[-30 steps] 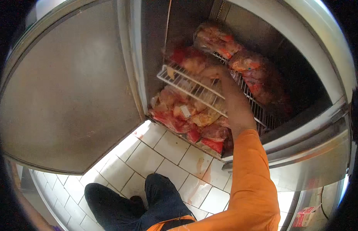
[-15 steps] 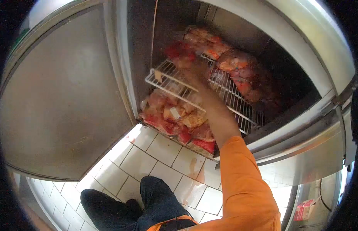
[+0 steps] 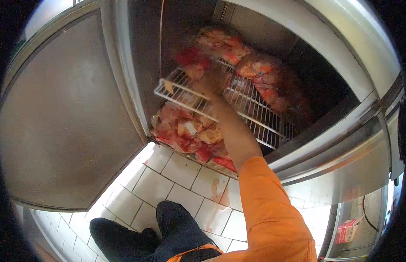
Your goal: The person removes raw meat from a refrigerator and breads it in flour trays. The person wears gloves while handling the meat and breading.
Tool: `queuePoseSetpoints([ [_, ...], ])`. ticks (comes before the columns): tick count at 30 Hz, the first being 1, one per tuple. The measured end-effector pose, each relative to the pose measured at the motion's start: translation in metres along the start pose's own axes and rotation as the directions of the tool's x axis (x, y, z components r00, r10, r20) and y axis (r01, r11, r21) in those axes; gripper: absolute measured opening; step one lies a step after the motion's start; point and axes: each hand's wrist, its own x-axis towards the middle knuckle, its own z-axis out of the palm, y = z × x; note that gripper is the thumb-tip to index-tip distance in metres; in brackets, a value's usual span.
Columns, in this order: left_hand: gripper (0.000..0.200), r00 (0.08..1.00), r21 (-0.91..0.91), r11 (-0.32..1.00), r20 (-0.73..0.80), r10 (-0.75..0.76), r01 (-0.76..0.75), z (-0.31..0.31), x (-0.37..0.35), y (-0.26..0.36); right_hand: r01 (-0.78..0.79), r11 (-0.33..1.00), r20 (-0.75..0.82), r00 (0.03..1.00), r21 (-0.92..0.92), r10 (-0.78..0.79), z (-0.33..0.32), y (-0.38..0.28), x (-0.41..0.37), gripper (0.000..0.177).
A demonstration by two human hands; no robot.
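Note:
My right arm, in an orange sleeve, stretches into an open fridge. My right hand (image 3: 212, 81) is over the white wire shelf (image 3: 251, 117), right at a piece of red meat (image 3: 192, 62) near the left inner wall. Its fingers are dark and blurred, and I cannot tell whether they grip the meat. Behind and right of the hand, clear bags of meat (image 3: 255, 65) lie on the shelf. Below the shelf, more bagged meat (image 3: 198, 131) is heaped on the fridge bottom, with a small white label (image 3: 190, 128) on it. My left hand is out of view.
The metal fridge door (image 3: 67, 113) stands wide open at the left. White floor tiles (image 3: 183, 170) with reddish stains lie between my legs (image 3: 174, 222) and the fridge. A pink and white carton (image 3: 346, 230) is at the lower right.
The view has shifted slightly, so the fridge and its contents appear a little further left. My right hand stays beside the red meat, with little movement relative to the shelf.

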Motion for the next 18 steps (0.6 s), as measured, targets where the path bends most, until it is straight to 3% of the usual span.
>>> queuePoseSetpoints([
  [1,0.035,0.997,0.003,0.999,-0.068,0.043,-0.042,-0.001,0.000,0.001,-0.001,1.000,0.001,1.000,-0.002,0.001,0.003,0.006,0.008,0.105],
  [3,0.034,0.987,0.014,0.996,-0.141,0.084,-0.083,-0.005,0.002,0.000,-0.041,0.963,0.451,0.888,0.268,-0.087,0.010,0.023,0.033,0.091],
  [5,0.034,0.988,-0.307,0.940,0.079,-0.134,0.152,-0.008,0.007,-0.002,-0.092,0.966,0.473,0.880,0.243,-0.035,0.013,0.034,0.030,0.090],
  [6,0.034,0.988,-0.304,0.940,0.082,-0.134,0.153,0.001,0.004,-0.004,-0.126,0.968,0.482,0.876,0.218,0.005,0.010,0.036,0.029,0.088],
  [8,0.035,0.979,-0.258,0.957,-0.118,-0.167,0.132,0.018,0.001,-0.007,-0.187,0.967,0.496,0.865,0.172,0.079,0.001,0.041,0.025,0.085],
  [9,0.035,0.979,-0.251,0.959,-0.116,-0.166,0.133,0.018,0.000,-0.008,-0.219,0.964,0.502,0.857,0.150,0.116,-0.004,0.037,0.028,0.083],
  [11,0.036,0.992,0.058,0.998,-0.118,0.047,-0.040,0.011,-0.003,-0.003,-0.274,0.955,0.498,0.847,0.110,0.186,-0.017,0.028,0.028,0.080],
  [14,0.036,0.997,0.093,0.993,-0.038,0.069,-0.066,-0.023,-0.005,0.008,-0.346,0.936,0.473,0.837,0.069,0.274,-0.055,0.010,0.026,0.076],
  [17,0.038,0.997,0.048,0.997,0.035,-0.070,0.068,-0.082,0.008,0.033,-0.398,0.916,0.462,0.824,0.057,0.329,-0.096,0.010,0.030,0.072],
  [18,0.042,0.985,-0.205,0.965,0.094,-0.145,0.162,-0.093,0.010,0.036,-0.418,0.908,0.458,0.816,0.044,0.353,-0.101,-0.001,0.033,0.070],
])
